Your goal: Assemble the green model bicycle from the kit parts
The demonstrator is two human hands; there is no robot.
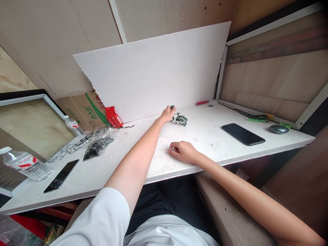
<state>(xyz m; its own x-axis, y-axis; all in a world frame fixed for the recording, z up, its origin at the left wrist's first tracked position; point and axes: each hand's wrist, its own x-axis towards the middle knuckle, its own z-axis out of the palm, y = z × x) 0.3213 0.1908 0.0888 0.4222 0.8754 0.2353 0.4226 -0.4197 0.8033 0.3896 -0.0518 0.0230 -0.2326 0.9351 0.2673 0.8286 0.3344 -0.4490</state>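
Observation:
A small dark green model bicycle [181,119] stands on the white table toward the back middle. My left hand [168,114] reaches out to its left end, fingers closed around that part and hiding it; a bit of green shows above the fingers. Nearer the front edge, my right hand [183,152] rests on the tabletop with its fingers curled together. A thin pale sliver shows at those fingertips, too small to name.
To the left lie a plastic bag of dark parts [98,145], black part frames [79,141], a phone [61,176] and a water bottle [28,164]. A red box [114,118] stands behind. On the right are another phone [243,134] and a mouse [279,129]. A white board [159,75] leans at the back.

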